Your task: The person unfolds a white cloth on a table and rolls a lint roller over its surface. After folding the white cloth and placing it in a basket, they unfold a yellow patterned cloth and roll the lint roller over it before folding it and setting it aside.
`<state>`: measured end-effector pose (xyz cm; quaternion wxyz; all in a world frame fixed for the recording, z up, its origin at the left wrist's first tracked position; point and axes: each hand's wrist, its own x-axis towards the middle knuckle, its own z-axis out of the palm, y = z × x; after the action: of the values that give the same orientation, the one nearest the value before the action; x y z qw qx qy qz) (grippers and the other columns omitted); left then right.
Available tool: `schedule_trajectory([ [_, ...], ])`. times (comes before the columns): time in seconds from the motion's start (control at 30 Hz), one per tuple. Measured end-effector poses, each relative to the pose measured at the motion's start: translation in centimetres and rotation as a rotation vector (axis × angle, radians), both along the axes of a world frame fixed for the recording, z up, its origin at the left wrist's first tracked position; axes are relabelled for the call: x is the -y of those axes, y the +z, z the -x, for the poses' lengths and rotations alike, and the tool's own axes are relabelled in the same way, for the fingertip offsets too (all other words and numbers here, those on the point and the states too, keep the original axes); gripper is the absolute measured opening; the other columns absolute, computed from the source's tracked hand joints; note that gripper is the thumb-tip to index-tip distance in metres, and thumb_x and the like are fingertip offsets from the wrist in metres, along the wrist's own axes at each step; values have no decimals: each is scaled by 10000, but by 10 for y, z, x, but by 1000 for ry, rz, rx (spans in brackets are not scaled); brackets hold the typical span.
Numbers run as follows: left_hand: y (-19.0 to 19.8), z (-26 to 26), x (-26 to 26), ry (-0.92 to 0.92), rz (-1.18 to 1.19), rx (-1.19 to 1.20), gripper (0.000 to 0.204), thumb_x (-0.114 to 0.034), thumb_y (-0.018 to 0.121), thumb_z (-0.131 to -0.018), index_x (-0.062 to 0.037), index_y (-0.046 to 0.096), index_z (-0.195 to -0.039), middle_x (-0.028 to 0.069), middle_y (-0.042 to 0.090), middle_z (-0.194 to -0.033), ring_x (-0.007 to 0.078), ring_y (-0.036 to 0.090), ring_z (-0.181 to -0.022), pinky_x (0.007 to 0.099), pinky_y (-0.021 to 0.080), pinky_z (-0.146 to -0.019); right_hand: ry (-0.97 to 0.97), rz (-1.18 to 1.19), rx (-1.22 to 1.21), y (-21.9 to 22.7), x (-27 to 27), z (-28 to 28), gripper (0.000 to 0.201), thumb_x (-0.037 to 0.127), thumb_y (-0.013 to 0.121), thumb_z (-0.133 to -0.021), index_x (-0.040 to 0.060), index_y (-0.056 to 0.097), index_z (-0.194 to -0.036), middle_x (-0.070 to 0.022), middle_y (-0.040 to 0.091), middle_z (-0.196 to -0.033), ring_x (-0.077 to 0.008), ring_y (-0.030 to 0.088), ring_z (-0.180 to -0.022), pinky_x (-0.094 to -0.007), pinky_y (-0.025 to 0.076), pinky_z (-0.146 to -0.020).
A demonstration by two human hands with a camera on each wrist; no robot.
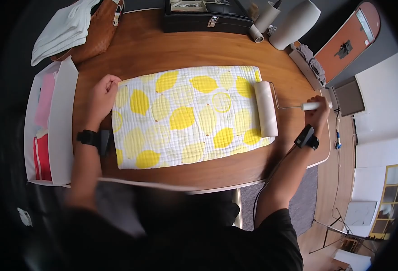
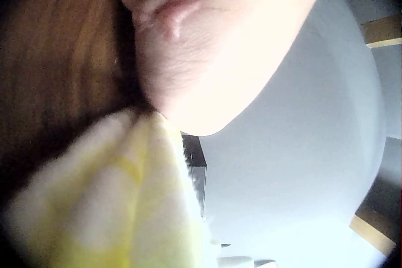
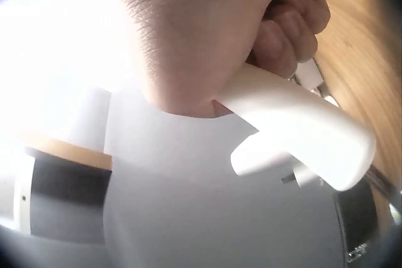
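Note:
A white quilted cloth printed with yellow lemons lies spread on the wooden table. My left hand grips its upper left corner; in the left wrist view the cloth gathers into folds below that hand. My right hand holds a lint roller by its white handle, its fingers curled around it. The pale roll lies along the cloth's right edge, overlapping it. In the right wrist view, the handle sticks out from under the hand.
At left stands a white box with pink and red folded fabrics. Behind it, white folded towels lie over a brown leather bag. A black case, a pale vase and a box with grey cloth line the back.

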<state>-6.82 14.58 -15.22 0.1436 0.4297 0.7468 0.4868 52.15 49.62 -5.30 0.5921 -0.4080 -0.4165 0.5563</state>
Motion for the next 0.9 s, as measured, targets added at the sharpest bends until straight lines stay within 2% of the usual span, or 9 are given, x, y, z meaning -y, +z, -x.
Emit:
schedule_trajectory([
  [0.17, 1, 0, 0, 9, 29, -15, 170, -118, 595, -1090, 17, 692, -1127, 35, 717, -890, 69, 638, -801, 263, 507, -731, 87, -25, 55, 9, 27, 56, 167, 155, 634, -1001, 62, 589, -870, -21, 535, -758, -93, 417, -576, -255, 302, -500],
  [0.27, 1, 2, -1, -5, 36, -2, 166, -120, 595, -1097, 17, 688, -1116, 29, 715, -892, 64, 629, -797, 258, 502, -725, 404, -17, 233, 8, 60, 110, 250, 255, 620, -1038, 17, 696, -1030, -61, 690, -837, -104, 533, -630, -258, 406, -574],
  [0.3, 4, 0, 0, -10, 37, 7, 165, -120, 595, -1100, 16, 688, -1111, 23, 714, -895, 62, 626, -797, 256, 500, -724, 449, -48, 452, 11, 75, 129, 300, 298, 612, -1041, 15, 709, -1048, -69, 726, -854, -110, 578, -642, -248, 431, -581],
  [0.37, 4, -1, 0, -21, 25, 12, 163, -118, 593, -1105, 14, 688, -1103, 11, 712, -903, 59, 622, -801, 251, 497, -724, 658, 59, 495, 20, 106, 164, 331, 335, 671, -1023, 33, 779, -941, -51, 783, -853, -102, 647, -695, -256, 488, -618],
  [0.5, 2, -4, -4, -36, -30, 56, 162, -116, 589, -1111, 9, 692, -1097, -6, 706, -922, 54, 619, -819, 243, 495, -733, 866, 59, 457, 19, 120, 180, 342, 327, 678, -1005, 3, 785, -1027, -93, 793, -910, -141, 709, -794, -275, 548, -701],
  [0.6, 9, -7, 0, -29, 20, 61, 174, -127, 584, -1114, 9, 692, -1102, 2, 711, -917, 55, 628, -829, 246, 497, -734, 528, -49, 426, 11, 94, 145, 321, 310, 657, -962, 13, 763, -1024, -87, 769, -866, -181, 704, -772, -317, 548, -703],
  [0.73, 17, -12, 1, 1, 64, 11, 190, -143, 580, -1111, 9, 695, -1118, 21, 723, -909, 63, 641, -833, 259, 502, -732, 227, -208, -11, -15, 12, 48, 189, 154, 672, -1008, -32, 678, -976, -118, 672, -894, -220, 651, -825, -380, 543, -803],
  [0.83, 13, -8, 2, 21, 46, 3, 190, -137, 585, -1091, 12, 698, -1122, 47, 736, -904, 90, 664, -825, 278, 519, -747, -25, -145, -61, -5, -3, -3, 153, 136, 661, -978, 9, 629, -899, -71, 567, -754, -194, 564, -704, -342, 505, -705],
  [0.9, 15, -10, 2, 25, 51, -7, 190, -133, 586, -1084, 16, 698, -1117, 58, 742, -909, 101, 675, -827, 283, 525, -756, 236, -187, -127, -12, -16, -37, 179, 167, 665, -978, 11, 626, -900, -59, 528, -711, -185, 532, -675, -332, 459, -650],
])
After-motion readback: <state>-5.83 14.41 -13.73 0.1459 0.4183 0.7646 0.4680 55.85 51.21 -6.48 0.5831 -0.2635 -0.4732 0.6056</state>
